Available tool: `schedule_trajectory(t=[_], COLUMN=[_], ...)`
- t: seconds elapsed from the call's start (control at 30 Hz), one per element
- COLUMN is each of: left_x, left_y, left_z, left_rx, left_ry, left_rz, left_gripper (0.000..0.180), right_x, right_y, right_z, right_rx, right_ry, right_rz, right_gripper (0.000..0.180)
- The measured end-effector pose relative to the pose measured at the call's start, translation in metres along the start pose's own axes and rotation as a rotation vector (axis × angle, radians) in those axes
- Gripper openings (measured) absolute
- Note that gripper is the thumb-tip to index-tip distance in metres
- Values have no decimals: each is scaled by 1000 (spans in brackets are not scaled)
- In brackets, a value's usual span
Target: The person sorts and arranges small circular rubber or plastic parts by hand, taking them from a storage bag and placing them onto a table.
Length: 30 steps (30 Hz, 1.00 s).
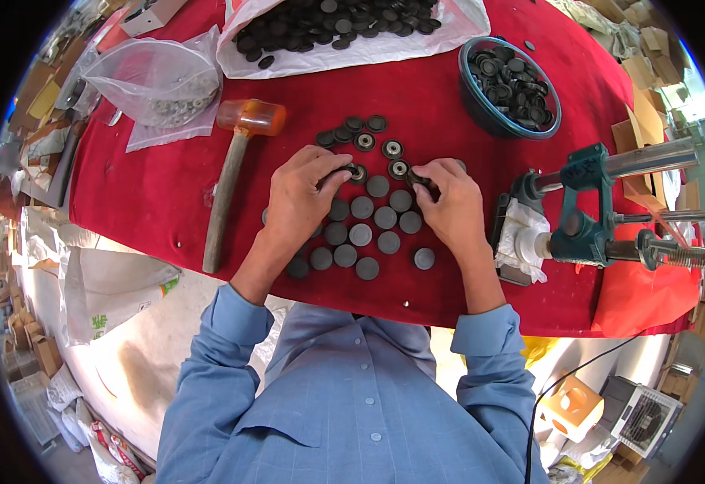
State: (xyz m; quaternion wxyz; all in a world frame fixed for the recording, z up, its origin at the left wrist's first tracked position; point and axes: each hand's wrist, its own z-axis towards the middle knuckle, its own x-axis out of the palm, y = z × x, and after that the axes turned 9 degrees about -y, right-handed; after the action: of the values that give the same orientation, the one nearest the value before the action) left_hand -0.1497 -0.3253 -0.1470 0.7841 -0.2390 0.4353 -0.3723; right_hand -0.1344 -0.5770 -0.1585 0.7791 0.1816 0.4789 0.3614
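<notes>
while two hands (300, 192) (454, 206) pinch discs (356, 173), one mallet (227, 198) rests.

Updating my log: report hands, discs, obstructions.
Left hand, right hand: each pinching a dark disc. Grey discs on red cloth between. Mallet flanks left, press right.

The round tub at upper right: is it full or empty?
The tub is at least partly full: black discs lie heaped inside, hiding its bottom.

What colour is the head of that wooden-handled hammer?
The shiny, cylindrical hammer head is orange, best seen in the head view.
</notes>
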Motion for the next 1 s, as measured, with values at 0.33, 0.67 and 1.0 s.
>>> schedule_trajectory(t=[0.33,0.67,1.0], left_x=[-8,-10,3], left_y=[-4,-3,1], left_z=[-3,-2,0], left_rx=[-46,-24,21], left_ry=[-20,-23,-9], left_rz=[5,12,32], left_gripper=[26,26,25], right_x=[11,8,-18], right_y=[7,11,3], right_z=[-26,-16,-20], right_rx=[-225,-142,33], right_ry=[-42,7,-142], right_rz=[-220,-223,-165], right_gripper=[21,31,29])
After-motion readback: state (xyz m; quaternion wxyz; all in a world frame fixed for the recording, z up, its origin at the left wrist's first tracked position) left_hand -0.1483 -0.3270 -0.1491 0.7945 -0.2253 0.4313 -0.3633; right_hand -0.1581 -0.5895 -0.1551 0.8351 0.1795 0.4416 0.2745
